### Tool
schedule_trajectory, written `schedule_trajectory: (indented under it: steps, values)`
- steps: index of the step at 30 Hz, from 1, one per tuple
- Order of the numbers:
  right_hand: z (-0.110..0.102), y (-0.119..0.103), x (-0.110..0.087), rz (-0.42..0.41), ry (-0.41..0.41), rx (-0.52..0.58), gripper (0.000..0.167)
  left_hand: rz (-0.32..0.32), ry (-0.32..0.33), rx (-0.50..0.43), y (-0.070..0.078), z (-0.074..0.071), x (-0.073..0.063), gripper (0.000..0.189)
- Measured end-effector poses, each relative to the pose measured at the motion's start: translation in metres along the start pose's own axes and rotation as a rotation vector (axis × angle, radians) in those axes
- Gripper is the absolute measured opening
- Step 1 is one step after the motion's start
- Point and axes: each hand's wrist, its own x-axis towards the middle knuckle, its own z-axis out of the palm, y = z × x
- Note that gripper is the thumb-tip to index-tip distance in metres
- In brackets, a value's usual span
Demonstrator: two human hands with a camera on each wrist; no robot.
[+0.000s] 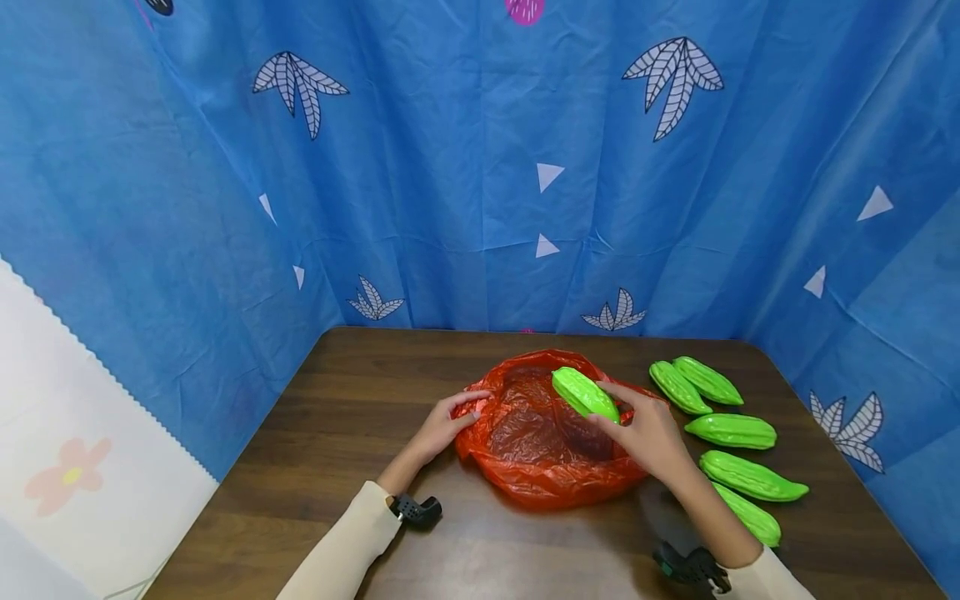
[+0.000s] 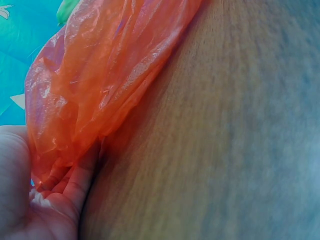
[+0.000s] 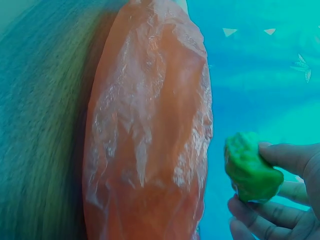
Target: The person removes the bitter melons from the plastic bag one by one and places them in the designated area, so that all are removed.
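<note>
A red plastic bag (image 1: pixel 551 487) lies on the table with its mouth spread wide. My left hand (image 1: pixel 441 427) holds the bag's left rim, the thumb on one side and fingers behind the thin plastic (image 2: pixel 95 95) in the left wrist view. Over the bag's opening, my right hand (image 1: pixel 651 432) pinches a bright green bitter melon (image 1: pixel 583 393) between thumb and fingers. In the right wrist view the same bitter melon (image 3: pixel 250 170) is seen end-on, beside the bag's outer wall (image 3: pixel 145 130).
Several more bitter melons, among them one at the back (image 1: pixel 708 380) and one in the middle (image 1: pixel 732 431), lie on the right of the wooden table (image 1: pixel 360 375). The front one is partly behind my right forearm. A blue curtain (image 1: pixel 480 167) hangs behind the table.
</note>
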Motion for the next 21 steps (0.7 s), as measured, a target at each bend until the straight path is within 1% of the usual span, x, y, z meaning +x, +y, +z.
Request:
schedule_trajectory:
  steps: [4, 10, 13, 17, 21]
  values:
    - [-0.006, 0.005, -0.005, -0.008, 0.025, 0.006, 0.056, 0.011, 0.015, 0.024, -0.001, 0.001, 0.001, 0.041]
    - [-0.014, 0.013, -0.014, 0.000, 0.051, -0.010, 0.055, -0.005, 0.009, 0.002, -0.001, 0.001, 0.002, 0.042]
    - [-0.018, 0.018, -0.017, -0.002, 0.062, 0.005, 0.054, -0.003, 0.020, 0.019, 0.000, 0.001, 0.003, 0.041]
    - [-0.024, 0.021, -0.021, 0.021, 0.059, 0.027, 0.055, 0.008, 0.029, 0.058, 0.002, 0.002, 0.003, 0.041]
    - [-0.031, 0.022, -0.027, 0.055, 0.051, 0.017, 0.057, 0.002, 0.023, 0.058, 0.002, 0.002, 0.002, 0.041]
